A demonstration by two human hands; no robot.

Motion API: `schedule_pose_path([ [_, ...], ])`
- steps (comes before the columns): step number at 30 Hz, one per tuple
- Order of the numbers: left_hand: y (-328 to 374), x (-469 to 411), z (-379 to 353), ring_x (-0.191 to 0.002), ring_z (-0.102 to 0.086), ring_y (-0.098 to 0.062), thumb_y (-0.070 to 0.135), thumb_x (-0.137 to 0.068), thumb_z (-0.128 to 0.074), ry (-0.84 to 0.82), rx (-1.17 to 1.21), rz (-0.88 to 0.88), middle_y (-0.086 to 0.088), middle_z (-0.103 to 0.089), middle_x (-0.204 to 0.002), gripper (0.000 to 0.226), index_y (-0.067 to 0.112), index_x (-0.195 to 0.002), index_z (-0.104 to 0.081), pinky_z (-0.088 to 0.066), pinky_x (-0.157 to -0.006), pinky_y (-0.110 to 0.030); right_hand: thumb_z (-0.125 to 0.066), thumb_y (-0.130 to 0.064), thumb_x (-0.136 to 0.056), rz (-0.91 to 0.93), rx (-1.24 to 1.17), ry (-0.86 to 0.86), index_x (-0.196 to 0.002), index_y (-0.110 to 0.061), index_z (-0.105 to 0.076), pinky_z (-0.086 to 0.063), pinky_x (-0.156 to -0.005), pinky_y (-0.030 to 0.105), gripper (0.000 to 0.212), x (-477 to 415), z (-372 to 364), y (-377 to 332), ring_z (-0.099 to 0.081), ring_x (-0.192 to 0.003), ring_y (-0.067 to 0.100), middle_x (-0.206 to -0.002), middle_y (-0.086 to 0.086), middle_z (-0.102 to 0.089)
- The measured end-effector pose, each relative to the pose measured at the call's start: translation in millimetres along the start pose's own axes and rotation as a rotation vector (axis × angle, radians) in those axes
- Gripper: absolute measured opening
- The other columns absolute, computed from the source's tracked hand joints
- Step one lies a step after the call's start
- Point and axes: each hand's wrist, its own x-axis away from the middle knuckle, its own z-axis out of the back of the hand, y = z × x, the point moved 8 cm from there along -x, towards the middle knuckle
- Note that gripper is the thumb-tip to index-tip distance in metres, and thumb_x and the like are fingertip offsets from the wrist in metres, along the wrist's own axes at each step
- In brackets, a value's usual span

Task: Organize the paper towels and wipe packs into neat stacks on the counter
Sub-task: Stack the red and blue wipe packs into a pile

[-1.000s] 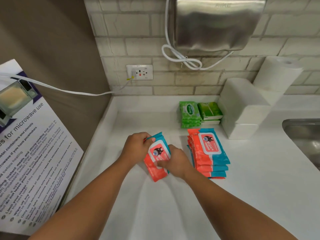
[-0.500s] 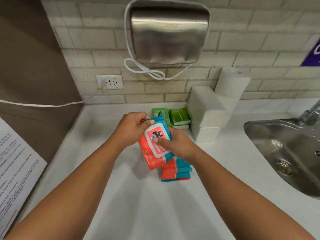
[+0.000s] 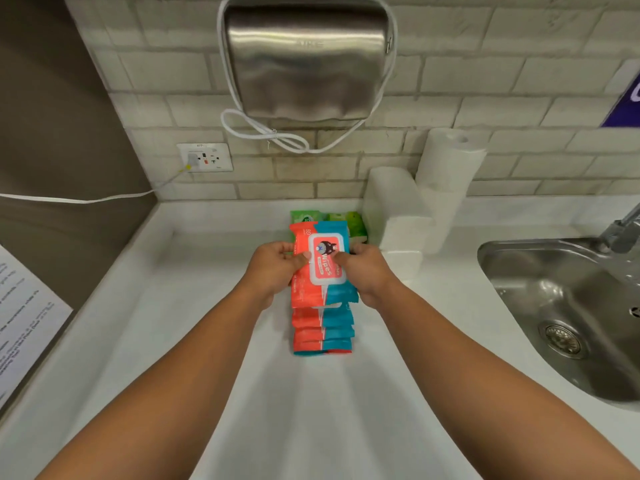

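Orange-and-teal wipe pack (image 3: 323,263), label side up, held level above the stack of matching packs (image 3: 322,332), roughly aligned with it; whether it touches the top of the stack cannot be told. Left hand (image 3: 273,270) grasps the pack's left edge, thumb on top near the white flap, fingers (image 3: 289,249) curled over the far part of that edge. Right hand (image 3: 367,273) grasps the right edge the same way, thumb pressed on the flap. Both hands clenched on the one pack. The stack sits on the white table (image 3: 166,323), near its middle, several packs deep, edges stepped slightly toward the viewer. Just behind the held pack: green wipe packs (image 3: 353,221), partly hidden, against the back of the table. Right of those, touching or nearly so: folded white paper towels (image 3: 401,220) piled in blocks, with an upright paper towel roll (image 3: 446,164) behind them at the wall. Farther right, a steel sink (image 3: 554,306) set into the table, faucet (image 3: 623,230) at frame edge. On the brick wall above: metal hand dryer (image 3: 304,64) with looped white cord (image 3: 273,135); wall outlet (image 3: 204,157) to its lower left. Printed sheet (image 3: 24,317) at the far left.
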Motion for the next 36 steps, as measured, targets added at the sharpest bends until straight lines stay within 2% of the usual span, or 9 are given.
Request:
schedule_pose_path([
  [4, -19, -6, 0, -0.078, -0.073, -0.022, 0.014, -0.089, -0.077, 0.093, -0.026, 0.069, -0.014, -0.074, -0.108, 0.023, 0.013, -0.107, -0.062, -0.06, -0.067, -0.033, -0.071, -0.018, -0.093, -0.022, 0.114, 0.029, -0.097, -0.011, -0.07, -0.062, -0.077, 0.039, 0.009, -10, 6, 14, -0.074, -0.087, 0.025, -0.106, 0.01, -0.075],
  [8, -36, -8, -2, -0.094, -0.074, -0.028, 0.017, -0.087, -0.081, 0.154, -0.111, 0.125, -0.014, -0.072, -0.115, 0.035, 0.015, -0.115, -0.059, -0.062, -0.083, -0.042, -0.072, -0.023, -0.092, -0.035, 0.253, 0.049, -0.109, -0.005, -0.071, -0.062, -0.083, 0.041, 0.025, -22, 11, 31, -0.074, -0.092, 0.027, -0.109, 0.012, -0.075],
  [11, -44, -4, -3, -0.093, -0.074, -0.025, 0.02, -0.088, -0.079, 0.189, -0.179, 0.136, -0.011, -0.072, -0.117, 0.033, 0.017, -0.114, -0.059, -0.062, -0.077, -0.036, -0.072, -0.03, -0.092, -0.016, 0.411, 0.035, -0.104, -0.01, -0.07, -0.061, -0.088, 0.044, 0.024, -28, 9, 41, -0.073, -0.093, 0.026, -0.107, 0.008, -0.075],
  [13, -47, -2, -2, -0.095, -0.073, -0.024, 0.026, -0.088, -0.079, 0.211, -0.242, 0.123, -0.009, -0.071, -0.12, 0.038, 0.017, -0.12, -0.059, -0.062, -0.081, -0.037, -0.07, -0.037, -0.092, -0.009, 0.477, 0.053, -0.112, -0.014, -0.067, -0.06, -0.09, 0.043, 0.031, -28, 10, 46, -0.071, -0.096, 0.024, -0.108, 0.004, -0.072],
  [16, -53, 5, 0, -0.109, -0.068, -0.026, 0.038, -0.09, -0.075, 0.238, -0.293, 0.127, -0.007, -0.063, -0.132, 0.054, 0.017, -0.135, -0.052, -0.059, -0.087, -0.037, -0.068, -0.039, -0.093, -0.011, 0.394, 0.045, -0.134, -0.018, -0.057, -0.06, -0.089, 0.04, 0.048, -25, 12, 53, -0.07, -0.097, 0.021, -0.123, 0.004, -0.069],
  [19, -72, 13, -10, -0.111, -0.069, -0.025, 0.055, -0.091, -0.067, 0.155, -0.186, 0.215, -0.006, -0.061, -0.139, 0.069, 0.02, -0.146, -0.043, -0.059, -0.089, -0.038, -0.062, -0.036, -0.098, -0.108, 0.194, -0.066, -0.13, -0.02, -0.052, -0.06, -0.085, 0.039, 0.037, -15, 6, 67, -0.07, -0.093, 0.02, -0.11, 0.0, -0.068],
  [22, -92, 24, -30, -0.099, -0.075, -0.02, 0.063, -0.094, -0.054, 0.039, -0.038, 0.274, 0.002, -0.074, -0.12, 0.057, 0.025, -0.138, -0.053, -0.059, -0.096, -0.045, -0.052, -0.041, -0.103, -0.253, 0.028, -0.228, -0.127, -0.022, -0.056, -0.06, -0.076, 0.035, 0.031, -3, -9, 88, -0.075, -0.092, 0.021, -0.106, 0.001, -0.075],
  [26, -103, 34, -39, -0.099, -0.076, -0.02, 0.061, -0.1, -0.043, 0.039, 0.062, 0.257, 0.005, -0.076, -0.117, 0.046, 0.035, -0.136, -0.055, -0.058, -0.097, -0.048, -0.045, -0.044, -0.105, -0.218, 0.031, -0.286, -0.132, -0.03, -0.054, -0.058, -0.068, 0.028, 0.032, -1, -16, 96, -0.076, -0.091, 0.016, -0.109, -0.003, -0.076],
  [36, -112, 47, -8, -0.102, -0.075, -0.021, 0.055, -0.103, -0.042, 0.122, 0.147, 0.256, 0.005, -0.077, -0.115, 0.035, 0.038, -0.127, -0.061, -0.055, -0.101, -0.049, -0.044, -0.047, -0.104, -0.207, 0.047, -0.363, -0.131, -0.029, -0.059, -0.06, -0.081, 0.034, 0.035, 5, -47, 105, -0.076, -0.094, 0.018, -0.11, -0.003, -0.076],
])
